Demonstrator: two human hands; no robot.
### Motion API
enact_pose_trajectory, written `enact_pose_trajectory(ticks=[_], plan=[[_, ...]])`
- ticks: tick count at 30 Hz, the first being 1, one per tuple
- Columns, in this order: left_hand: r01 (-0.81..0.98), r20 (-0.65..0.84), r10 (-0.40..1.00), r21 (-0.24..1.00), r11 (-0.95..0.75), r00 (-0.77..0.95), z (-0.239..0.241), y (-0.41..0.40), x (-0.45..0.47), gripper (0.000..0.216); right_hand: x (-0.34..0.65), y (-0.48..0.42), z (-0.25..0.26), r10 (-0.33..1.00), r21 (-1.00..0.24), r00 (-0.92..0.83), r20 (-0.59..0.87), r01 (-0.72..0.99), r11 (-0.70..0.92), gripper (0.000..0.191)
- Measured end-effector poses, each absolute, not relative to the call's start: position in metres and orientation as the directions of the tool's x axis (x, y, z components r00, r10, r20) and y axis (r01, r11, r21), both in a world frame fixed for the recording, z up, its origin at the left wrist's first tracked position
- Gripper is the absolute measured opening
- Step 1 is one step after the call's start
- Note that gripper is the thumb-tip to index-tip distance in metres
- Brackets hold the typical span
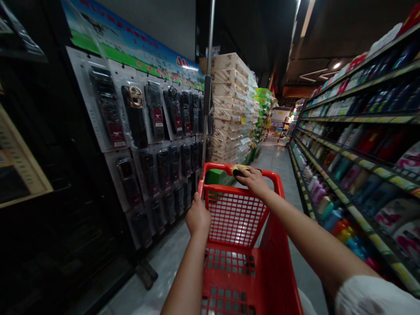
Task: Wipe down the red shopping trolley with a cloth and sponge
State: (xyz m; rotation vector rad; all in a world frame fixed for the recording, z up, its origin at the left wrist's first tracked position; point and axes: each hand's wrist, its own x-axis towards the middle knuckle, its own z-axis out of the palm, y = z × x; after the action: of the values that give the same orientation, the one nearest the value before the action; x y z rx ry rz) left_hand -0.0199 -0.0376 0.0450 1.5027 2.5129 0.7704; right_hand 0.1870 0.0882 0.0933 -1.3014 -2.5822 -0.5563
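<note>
A red plastic shopping basket (226,280) with grid walls stands in front of me, its inside bare where it shows. My left hand (198,216) is closed around the basket's left rim, thumb on top. At the far end, my right hand (253,179) lies over the red handle (274,175), its fingers curled onto a black-and-yellow part (242,169) there. A thin metal pole (206,135) with a black section rises by the basket's left far corner, just beyond my left hand. Whether it is fixed to the basket, I cannot tell.
Packaged belts (155,109) hang on a display rack at the left, a rack foot (146,273) jutting onto the floor. Behind it rise stacked packs (229,105) and green packs (262,103). Shelves of bottles (370,140) line the right. A grey aisle floor (274,162) runs ahead.
</note>
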Motion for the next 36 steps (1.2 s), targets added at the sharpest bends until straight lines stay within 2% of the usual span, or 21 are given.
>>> enact_pose_trajectory(ticks=[6,10,14,22,27,30,33,36], plan=[[0.774,0.155,0.838,0.499,0.390,-0.523,0.048,-0.039,-0.019,0.049,0.241,0.061,0.108,0.840,0.134,-0.455,0.296,0.890,0.435,0.048],[0.751,0.145,0.820,0.513,0.416,-0.553,0.051,-0.040,-0.017,0.044,0.237,0.043,0.086,0.895,0.137,-0.384,0.228,0.923,0.361,0.044],[0.737,0.129,0.812,0.518,0.434,-0.569,0.050,-0.039,-0.016,0.044,0.200,0.040,0.064,0.909,0.100,-0.315,0.274,0.949,0.299,0.037],[0.720,0.125,0.791,0.516,0.464,-0.599,0.044,-0.034,-0.025,0.049,0.085,0.040,0.074,0.845,0.000,-0.430,0.318,0.891,0.454,0.033],[0.700,0.109,0.774,0.520,0.490,-0.623,0.048,-0.036,-0.031,0.053,0.064,0.037,0.069,0.778,-0.018,-0.507,0.370,0.834,0.552,0.036],[0.692,0.108,0.768,0.526,0.495,-0.632,0.049,-0.040,-0.034,0.054,0.074,0.040,0.066,0.695,-0.034,-0.609,0.381,0.743,0.669,0.041],[0.679,0.101,0.765,0.546,0.491,-0.635,0.047,-0.042,-0.037,0.053,0.081,0.050,0.070,0.627,-0.130,-0.684,0.373,0.630,0.765,0.041],[0.676,0.115,0.764,0.562,0.477,-0.635,0.043,-0.040,-0.037,0.052,0.072,0.060,0.079,0.540,-0.199,-0.719,0.436,0.508,0.838,0.048]])
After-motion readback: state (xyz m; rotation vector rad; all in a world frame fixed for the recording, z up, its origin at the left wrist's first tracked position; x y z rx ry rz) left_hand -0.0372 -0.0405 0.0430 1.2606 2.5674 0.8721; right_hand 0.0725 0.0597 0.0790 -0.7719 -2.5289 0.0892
